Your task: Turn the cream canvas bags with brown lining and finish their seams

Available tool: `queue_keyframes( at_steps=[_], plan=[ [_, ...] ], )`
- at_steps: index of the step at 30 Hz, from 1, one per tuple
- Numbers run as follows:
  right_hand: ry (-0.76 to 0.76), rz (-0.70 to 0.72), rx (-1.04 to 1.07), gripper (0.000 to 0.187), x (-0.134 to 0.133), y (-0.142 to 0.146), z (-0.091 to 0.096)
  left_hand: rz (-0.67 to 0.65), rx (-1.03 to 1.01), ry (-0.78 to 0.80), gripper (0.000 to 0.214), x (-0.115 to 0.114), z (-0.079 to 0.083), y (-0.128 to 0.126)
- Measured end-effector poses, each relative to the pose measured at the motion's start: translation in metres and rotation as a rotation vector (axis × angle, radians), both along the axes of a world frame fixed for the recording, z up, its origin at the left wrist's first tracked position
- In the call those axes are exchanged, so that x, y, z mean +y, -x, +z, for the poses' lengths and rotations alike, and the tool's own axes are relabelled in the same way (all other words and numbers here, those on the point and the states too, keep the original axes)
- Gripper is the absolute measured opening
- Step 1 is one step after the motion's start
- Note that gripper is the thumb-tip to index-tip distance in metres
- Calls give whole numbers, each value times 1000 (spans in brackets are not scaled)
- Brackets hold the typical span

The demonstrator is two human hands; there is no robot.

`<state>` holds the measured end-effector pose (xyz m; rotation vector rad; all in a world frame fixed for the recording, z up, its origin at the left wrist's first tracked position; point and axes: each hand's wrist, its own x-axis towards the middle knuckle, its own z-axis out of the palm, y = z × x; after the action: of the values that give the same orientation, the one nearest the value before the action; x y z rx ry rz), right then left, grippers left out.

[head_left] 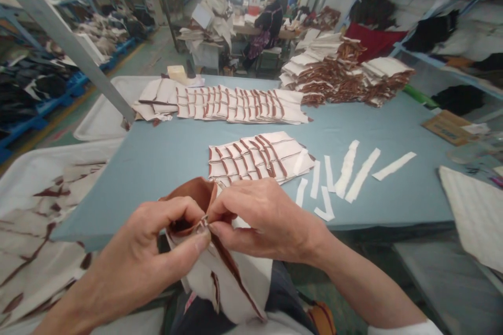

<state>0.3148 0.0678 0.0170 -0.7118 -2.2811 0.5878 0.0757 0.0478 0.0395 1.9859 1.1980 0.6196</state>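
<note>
A cream sewn piece (231,293) with brown seam edges and a brown inner side hangs over my lap at the table's near edge. My left hand (157,241) pinches its upper rim between thumb and forefinger. Right beside it, my right hand (263,220) pinches the same rim with its thumb and fingers, at the top of a brown seam. Between the fingertips shows a small light bit, too small to name. The brown opening of the piece gapes just beyond my left fingers.
Overlapping similar pieces (251,157) lie just beyond my hands, with a longer row (236,104) behind. White strips (348,170) are scattered on the blue-covered table (165,152). Tall stacks (338,73) stand back right. A white bin (58,157) holds pieces at left. A person (269,21) sits farther off.
</note>
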Motion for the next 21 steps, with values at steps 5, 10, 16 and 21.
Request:
queue_keyframes(
  at_steps=[5, 10, 16, 21],
  plan=[
    [44, -1, -26, 14, -1, -2, -7, 38, 0, -85, 32, -5, -11, -6],
    [45, -40, -105, 14, -4, 2, -15, 49, 52, -136, 30, -7, -20, -7],
    [259, -173, -26, 10, -11, 16, -25, 146, -21, 60, 26, -8, -33, -4],
    [617, -54, 161, 11, -12, 12, -33, 164, -161, 301, 32, -9, -38, -4]
  ],
)
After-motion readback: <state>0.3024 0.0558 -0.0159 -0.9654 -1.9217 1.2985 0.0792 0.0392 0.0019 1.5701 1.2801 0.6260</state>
